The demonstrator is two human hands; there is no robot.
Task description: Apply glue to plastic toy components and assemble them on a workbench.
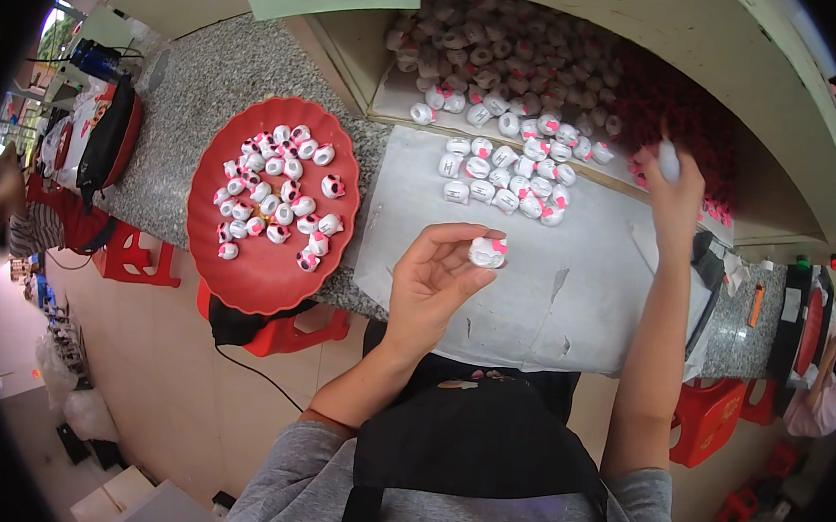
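Observation:
My left hand [436, 276] is closed, pinching a small white figurine head [487, 253] with pink on its top between thumb and fingers, above the paper-covered worktop. Out to the far right, my right hand [681, 193] reaches into the shelf bay, at the edge of a heap of small pink pieces [681, 100]. Its fingers wrap round a white rounded tool [669, 160] with a thin tip pointing away from me. Whether those fingertips also touch a pink piece, I cannot tell. Several white heads [505, 180] stand in rows beyond my left hand.
A red scalloped tray [209, 269] with several white, pink and black heads stands at the left. Under the shelf lies a large heap of white heads [507, 51]. Grey-white paper [521, 306] covers the worktop. Red stools [710, 422] stand below; other people sit at both sides.

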